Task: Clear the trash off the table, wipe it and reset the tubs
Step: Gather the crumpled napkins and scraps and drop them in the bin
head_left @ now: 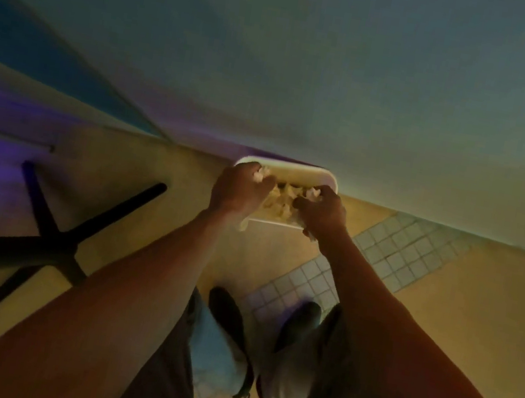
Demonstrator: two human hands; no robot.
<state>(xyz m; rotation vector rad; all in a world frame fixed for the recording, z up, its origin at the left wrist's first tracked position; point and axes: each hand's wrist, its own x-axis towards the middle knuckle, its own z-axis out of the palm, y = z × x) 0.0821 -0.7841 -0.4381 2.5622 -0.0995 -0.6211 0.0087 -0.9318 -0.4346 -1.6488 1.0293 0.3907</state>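
**Tub of crumpled paper held at the surface edge**

A white rounded plastic tub (288,171) filled with crumpled pale paper trash (280,198) is hanging above the tiled floor (395,249), just beside the pale surface (310,68). The left hand (240,191) and right hand (321,213) are each curling their grip around a tub end, pinching paper wads. A black cross-shaped table base (48,243) is standing at left.

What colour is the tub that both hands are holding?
White, or pale cream in this dim light; the tub shows best in the head view.

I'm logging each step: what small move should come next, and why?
Probably tip the white tub to dump its crumpled paper: both the left hand and right hand grip it, carried above the floor.
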